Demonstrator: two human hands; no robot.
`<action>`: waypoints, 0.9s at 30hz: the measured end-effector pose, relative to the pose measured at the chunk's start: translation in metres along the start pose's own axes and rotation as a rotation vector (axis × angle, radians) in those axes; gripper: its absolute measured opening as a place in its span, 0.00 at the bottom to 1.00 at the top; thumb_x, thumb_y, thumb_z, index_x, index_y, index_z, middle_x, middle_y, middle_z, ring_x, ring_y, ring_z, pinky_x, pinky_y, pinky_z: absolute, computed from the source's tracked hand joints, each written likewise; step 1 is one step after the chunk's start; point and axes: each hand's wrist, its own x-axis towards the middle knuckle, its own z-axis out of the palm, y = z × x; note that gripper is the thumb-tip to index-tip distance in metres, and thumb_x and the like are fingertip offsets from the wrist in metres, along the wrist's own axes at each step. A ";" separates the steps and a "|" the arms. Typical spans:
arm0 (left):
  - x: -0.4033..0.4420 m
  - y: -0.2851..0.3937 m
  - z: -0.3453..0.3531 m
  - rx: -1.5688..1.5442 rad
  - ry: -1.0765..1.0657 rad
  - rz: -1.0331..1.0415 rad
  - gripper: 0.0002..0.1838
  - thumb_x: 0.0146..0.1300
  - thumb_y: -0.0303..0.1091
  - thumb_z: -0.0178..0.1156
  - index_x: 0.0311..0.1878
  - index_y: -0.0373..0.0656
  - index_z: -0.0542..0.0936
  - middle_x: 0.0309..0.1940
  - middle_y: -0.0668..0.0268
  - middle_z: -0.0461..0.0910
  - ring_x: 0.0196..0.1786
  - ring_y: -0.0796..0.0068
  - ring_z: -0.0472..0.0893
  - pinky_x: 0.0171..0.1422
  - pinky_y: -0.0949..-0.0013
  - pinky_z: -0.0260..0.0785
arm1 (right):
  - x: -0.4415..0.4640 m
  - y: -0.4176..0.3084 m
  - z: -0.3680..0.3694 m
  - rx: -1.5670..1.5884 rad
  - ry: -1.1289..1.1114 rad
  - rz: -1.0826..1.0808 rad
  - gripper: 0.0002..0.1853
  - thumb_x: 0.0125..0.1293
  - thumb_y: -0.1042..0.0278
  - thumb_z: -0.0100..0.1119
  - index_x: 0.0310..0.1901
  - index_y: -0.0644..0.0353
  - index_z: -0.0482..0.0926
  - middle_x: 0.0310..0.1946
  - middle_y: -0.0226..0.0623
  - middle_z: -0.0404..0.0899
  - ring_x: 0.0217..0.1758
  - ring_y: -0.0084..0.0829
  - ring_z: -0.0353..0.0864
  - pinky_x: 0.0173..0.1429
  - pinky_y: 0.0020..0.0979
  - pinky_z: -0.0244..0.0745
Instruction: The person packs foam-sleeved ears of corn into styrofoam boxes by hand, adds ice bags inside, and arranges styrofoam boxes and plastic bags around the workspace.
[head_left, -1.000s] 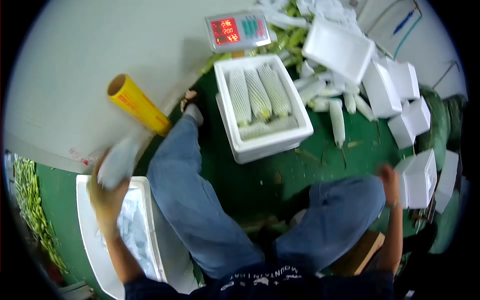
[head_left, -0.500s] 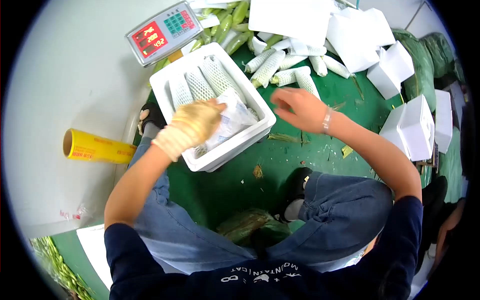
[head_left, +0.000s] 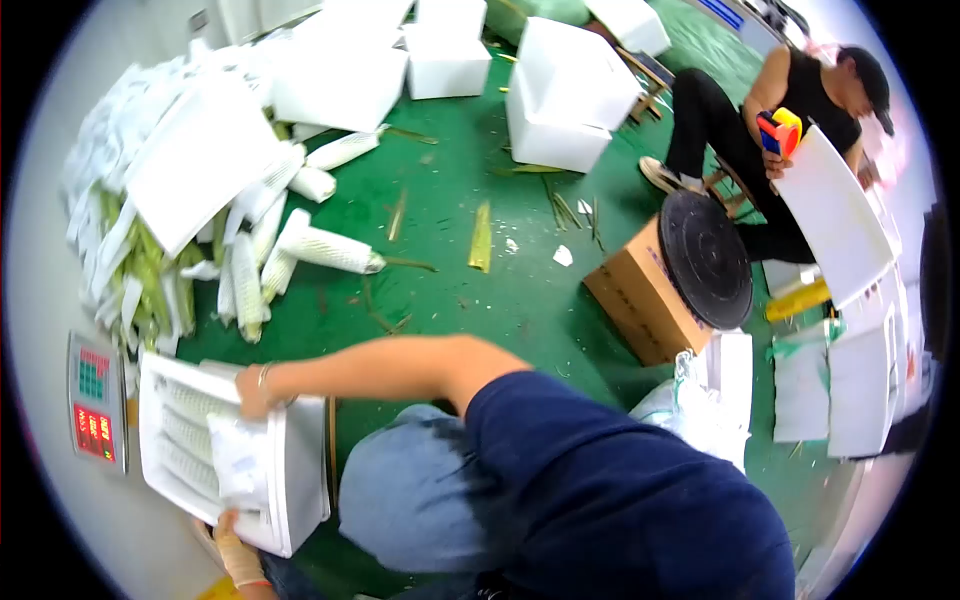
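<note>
An open white foam box [head_left: 300, 460] stands at the lower left. Inside lie several corn-like cobs in white net sleeves [head_left: 187, 433], with a white ice pack [head_left: 240, 460] on top at one end. My right hand [head_left: 255, 392], with a clear bracelet at the wrist, grips the box's upper rim. My left hand [head_left: 238, 552], in a pale glove, holds the opposite rim, thumb over the edge. Beside the box is a scale [head_left: 97, 405] with a lit red display.
Netted cobs [head_left: 325, 247] and a white foam piece [head_left: 200, 165] lie at upper left. Foam boxes [head_left: 560, 95] stand farther back. A carton [head_left: 645, 295] with a round black lid [head_left: 705, 260] stands right of centre. A seated co-worker [head_left: 815, 100] holds a tape dispenser [head_left: 780, 133] and foam box.
The view has swung right, bringing the co-worker and carton in. The ice pack went into the box from my left hand, and both hands have taken hold of the box rims.
</note>
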 end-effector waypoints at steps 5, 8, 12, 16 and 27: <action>0.061 0.014 -0.015 0.485 -0.249 -0.097 0.13 0.51 0.32 0.56 0.40 0.36 0.77 0.45 0.53 0.73 0.46 0.62 0.74 0.53 0.62 0.68 | -0.104 0.019 -0.025 0.018 0.226 0.008 0.22 0.49 0.59 0.60 0.38 0.73 0.82 0.39 0.58 0.82 0.44 0.50 0.84 0.48 0.40 0.80; 0.012 0.039 0.098 0.773 -0.348 0.220 0.17 0.53 0.32 0.57 0.43 0.29 0.74 0.46 0.52 0.73 0.48 0.61 0.73 0.54 0.63 0.66 | -0.203 0.078 -0.031 0.198 0.611 0.033 0.26 0.51 0.62 0.59 0.50 0.69 0.72 0.36 0.59 0.81 0.39 0.53 0.82 0.47 0.45 0.78; -0.043 0.082 0.312 0.893 -0.671 0.769 0.16 0.61 0.35 0.54 0.42 0.30 0.79 0.50 0.45 0.73 0.52 0.52 0.73 0.60 0.58 0.64 | -0.356 0.129 -0.053 0.313 1.121 0.237 0.27 0.53 0.65 0.59 0.54 0.68 0.69 0.35 0.58 0.80 0.36 0.52 0.83 0.43 0.44 0.78; -0.154 0.096 0.521 0.861 -1.174 0.858 0.20 0.51 0.42 0.59 0.39 0.33 0.81 0.36 0.46 0.82 0.41 0.50 0.82 0.48 0.57 0.72 | -0.514 0.175 -0.057 0.367 1.557 0.448 0.17 0.53 0.69 0.58 0.45 0.66 0.79 0.33 0.47 0.83 0.35 0.35 0.83 0.44 0.36 0.78; -0.304 0.082 0.621 0.839 -1.619 0.836 0.43 0.57 0.43 0.62 0.72 0.36 0.56 0.66 0.48 0.66 0.67 0.62 0.69 0.66 0.68 0.64 | -0.816 0.246 -0.079 0.298 1.513 0.944 0.12 0.49 0.68 0.59 0.34 0.68 0.82 0.24 0.31 0.79 0.25 0.24 0.75 0.32 0.26 0.70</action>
